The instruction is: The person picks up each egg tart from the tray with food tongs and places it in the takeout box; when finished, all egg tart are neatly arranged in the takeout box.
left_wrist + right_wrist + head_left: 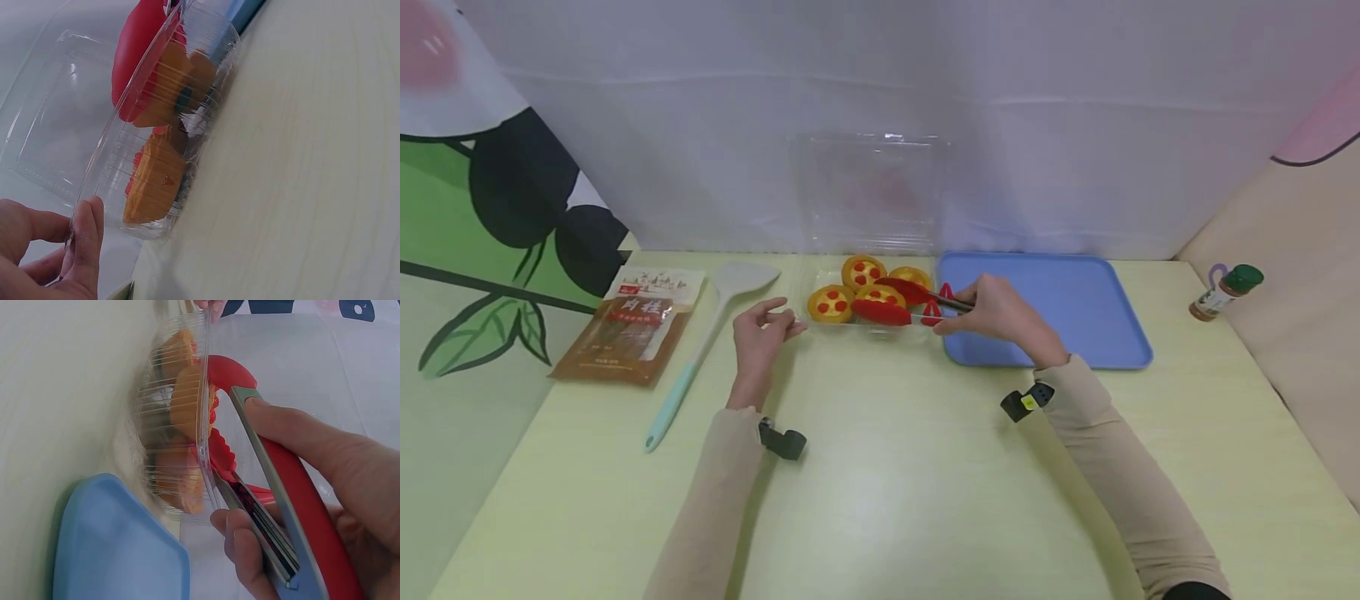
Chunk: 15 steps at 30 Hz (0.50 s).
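Red-tipped tongs (883, 312) are gripped in my right hand (996, 315); their two red heads reach into a clear plastic box (203, 425) around one of several small toy pizzas (831, 304). In the right wrist view the thumb lies along one arm of the tongs (306, 512) and the fingers curl under the other. My left hand (763, 337) pinches the near left corner of the box's rim, seen close in the left wrist view with thumb and fingers (87, 240) on the edge. The box's clear lid (874, 192) stands raised at the back.
A blue tray (1060, 308) lies right of the box. A white spatula with a mint handle (673, 400) and a brown food packet (632, 329) lie at the left. A green-capped bottle (1225, 292) stands at the far right. A cloth backdrop (700, 167) hangs behind.
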{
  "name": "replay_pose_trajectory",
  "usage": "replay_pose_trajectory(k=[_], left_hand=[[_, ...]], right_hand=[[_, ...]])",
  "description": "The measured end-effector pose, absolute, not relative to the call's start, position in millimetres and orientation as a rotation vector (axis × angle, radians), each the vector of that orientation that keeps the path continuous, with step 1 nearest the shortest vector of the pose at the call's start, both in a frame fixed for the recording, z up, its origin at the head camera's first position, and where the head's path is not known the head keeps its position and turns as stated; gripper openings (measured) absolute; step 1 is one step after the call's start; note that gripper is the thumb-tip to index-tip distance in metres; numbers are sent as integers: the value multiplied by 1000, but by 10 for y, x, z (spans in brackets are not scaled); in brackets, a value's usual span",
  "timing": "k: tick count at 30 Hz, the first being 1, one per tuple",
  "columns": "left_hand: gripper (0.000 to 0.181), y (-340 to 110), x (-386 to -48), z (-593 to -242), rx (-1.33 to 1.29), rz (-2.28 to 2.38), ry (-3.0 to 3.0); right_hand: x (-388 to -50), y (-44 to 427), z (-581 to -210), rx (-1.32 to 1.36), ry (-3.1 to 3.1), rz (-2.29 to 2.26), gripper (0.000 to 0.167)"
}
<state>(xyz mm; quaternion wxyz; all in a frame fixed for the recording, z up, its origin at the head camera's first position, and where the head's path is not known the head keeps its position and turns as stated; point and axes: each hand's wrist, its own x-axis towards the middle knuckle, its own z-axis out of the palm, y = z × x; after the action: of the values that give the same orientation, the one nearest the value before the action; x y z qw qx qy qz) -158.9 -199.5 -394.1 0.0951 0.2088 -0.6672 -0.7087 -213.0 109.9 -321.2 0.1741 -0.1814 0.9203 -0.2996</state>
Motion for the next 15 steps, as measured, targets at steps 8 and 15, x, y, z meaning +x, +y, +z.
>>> replay_pose_trajectory(k=[8, 15], left_hand=[[38, -1989, -1584, -3931, 608, -2102, -1976], [37, -2003, -1582, -3932, 599, -2098, -1978]], right_hand=[[-2135, 1103, -3205, -484, 2610, -825, 36], [-2133, 1093, -3224, -486, 2610, -839, 51]])
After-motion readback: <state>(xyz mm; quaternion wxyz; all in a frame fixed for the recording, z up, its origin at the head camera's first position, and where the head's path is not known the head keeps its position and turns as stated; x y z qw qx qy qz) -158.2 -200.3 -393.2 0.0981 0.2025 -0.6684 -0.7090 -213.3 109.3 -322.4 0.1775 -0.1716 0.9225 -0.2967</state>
